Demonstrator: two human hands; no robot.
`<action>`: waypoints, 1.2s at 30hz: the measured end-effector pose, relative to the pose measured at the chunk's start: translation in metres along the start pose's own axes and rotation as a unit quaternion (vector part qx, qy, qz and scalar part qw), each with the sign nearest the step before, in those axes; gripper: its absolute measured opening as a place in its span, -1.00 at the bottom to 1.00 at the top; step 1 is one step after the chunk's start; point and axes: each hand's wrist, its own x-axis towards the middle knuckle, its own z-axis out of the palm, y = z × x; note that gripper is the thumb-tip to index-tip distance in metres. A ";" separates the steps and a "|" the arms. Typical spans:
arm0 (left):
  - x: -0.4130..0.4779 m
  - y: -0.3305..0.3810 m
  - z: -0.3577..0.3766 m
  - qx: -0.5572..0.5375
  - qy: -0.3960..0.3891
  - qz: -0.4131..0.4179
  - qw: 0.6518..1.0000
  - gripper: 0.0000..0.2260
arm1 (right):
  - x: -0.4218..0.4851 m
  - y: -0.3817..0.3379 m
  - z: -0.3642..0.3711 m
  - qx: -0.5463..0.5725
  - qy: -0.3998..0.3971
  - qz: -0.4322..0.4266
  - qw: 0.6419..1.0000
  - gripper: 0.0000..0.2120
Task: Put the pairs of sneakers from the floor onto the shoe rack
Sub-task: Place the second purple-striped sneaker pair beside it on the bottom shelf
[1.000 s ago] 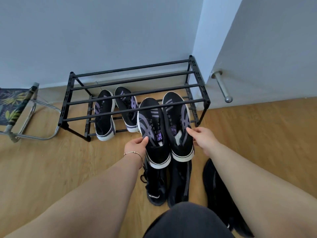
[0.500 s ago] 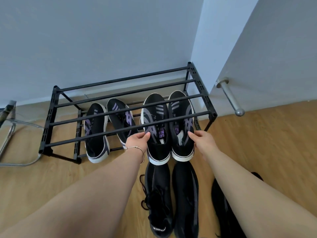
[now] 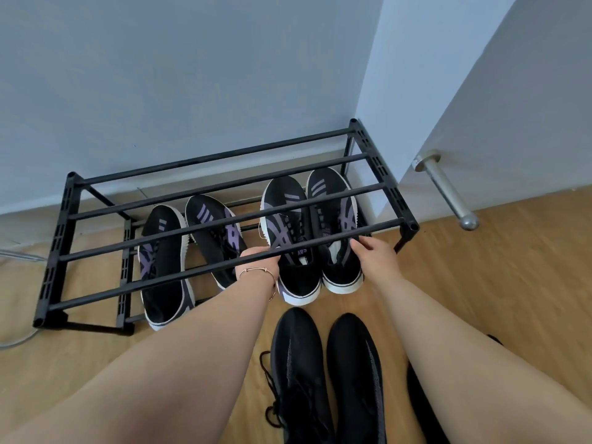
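A black two-tier shoe rack (image 3: 64, 238) stands against the wall. On its lower tier at the right lies a pair of black sneakers with purple stripes and white soles (image 3: 294, 274). My left hand (image 3: 258, 262) grips the left sneaker's side and my right hand (image 3: 374, 256) grips the right sneaker's side, both reaching under the top bars. A second, matching pair (image 3: 166, 277) rests on the lower tier at the left. On the floor below my hands lies an all-black pair of sneakers (image 3: 320, 373).
Another dark shoe (image 3: 423, 408) lies on the floor at the right, mostly hidden by my right arm. A door with a metal handle (image 3: 448, 193) stands right of the rack. A metal frame (image 3: 12, 254) shows at the far left. The floor is wood.
Both hands have pushed the striped pair further in under the top bars onto the lower tier. The view has tilted, showing more of the black pair on the floor.
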 end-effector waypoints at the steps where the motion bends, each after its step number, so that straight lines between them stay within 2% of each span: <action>1: 0.002 0.001 0.000 0.008 0.006 -0.004 1.000 -0.68 | 0.003 -0.001 0.001 -0.002 0.000 0.002 1.000 -0.65; 3: 0.000 0.005 -0.002 0.025 0.036 0.003 0.999 -0.69 | 0.008 -0.002 0.003 0.002 0.000 0.006 1.000 -0.68; 6: -0.003 0.009 -0.004 0.076 0.025 0.009 0.997 -0.70 | 0.013 -0.003 0.005 0.009 -0.002 0.019 1.000 -0.73; 12: 0.019 -0.002 0.000 0.114 0.053 0.027 0.992 -0.87 | 0.028 -0.007 0.013 0.026 0.012 0.037 0.999 -0.73; 17: 0.018 -0.009 0.009 0.009 0.061 0.043 0.997 -0.83 | 0.037 -0.011 0.017 0.020 0.002 0.026 0.999 -0.61; 22: -0.006 -0.015 0.009 -0.042 0.048 0.050 0.997 -0.65 | 0.035 -0.003 0.016 0.037 0.000 0.008 0.999 -0.64; 25: -0.014 -0.029 0.012 0.024 0.017 0.090 0.995 -0.54 | 0.030 0.004 0.016 0.058 0.003 0.021 0.998 -0.67; 27: -0.012 -0.036 0.014 0.021 0.023 0.110 0.993 -0.51 | 0.027 0.007 0.017 0.060 0.011 0.025 0.998 -0.69; 29: -0.012 -0.035 0.012 0.006 0.016 0.095 0.995 -0.49 | 0.027 0.007 0.018 0.058 0.020 0.025 0.998 -0.70; 32: -0.017 -0.026 0.008 0.042 0.011 0.098 0.994 -0.49 | 0.028 0.006 0.019 0.041 0.025 0.026 0.999 -0.69; 36: -0.022 -0.022 0.005 0.144 0.009 0.107 0.984 -0.57 | 0.025 0.003 0.020 -0.013 0.026 0.016 0.999 -0.66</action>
